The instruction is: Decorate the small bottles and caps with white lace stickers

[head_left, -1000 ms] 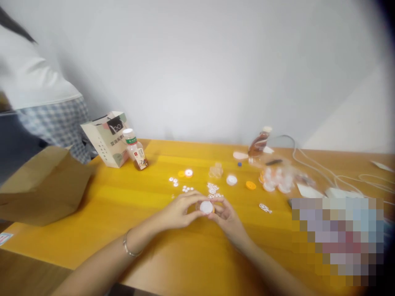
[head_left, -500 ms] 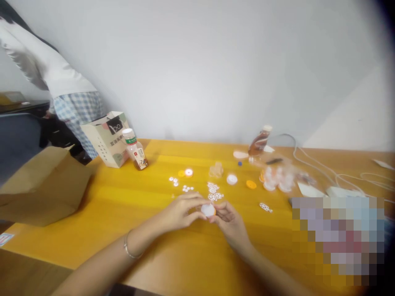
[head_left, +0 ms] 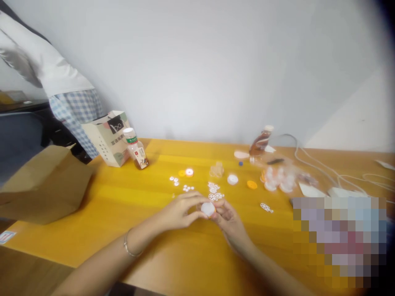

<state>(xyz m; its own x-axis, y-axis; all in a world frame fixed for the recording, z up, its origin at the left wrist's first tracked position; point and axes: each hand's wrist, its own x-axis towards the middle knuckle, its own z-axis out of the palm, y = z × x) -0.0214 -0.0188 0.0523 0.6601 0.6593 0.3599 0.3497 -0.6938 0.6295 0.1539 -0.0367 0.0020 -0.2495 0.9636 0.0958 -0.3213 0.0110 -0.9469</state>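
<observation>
Between my hands is a small round piece (head_left: 207, 209), white on its face with an orange rim, raised over the table. My left hand (head_left: 182, 211) pinches its left side with thumb and fingers. My right hand (head_left: 230, 222) grips the right edge, fingers curled around it. Just beyond my fingertips lie white flat cut-out parts (head_left: 214, 192). Farther left are small white discs (head_left: 188, 188) and a yellow disc (head_left: 182, 173) beside a white ring (head_left: 189, 172). A white round part (head_left: 232, 179) and an orange disc (head_left: 252, 185) sit to the right.
At the left stand a brown paper bag (head_left: 46, 185), a printed bag (head_left: 109, 144) and a bottle (head_left: 135, 150). Another bottle (head_left: 261, 142) is at the back right, near clear-and-white cups (head_left: 279, 179) and cables (head_left: 321, 168). A person (head_left: 61, 78) leans beyond the table.
Both hands keep their hold on the round piece, which has turned slightly so less of its orange rim shows. The person at the left has shifted slightly left.
</observation>
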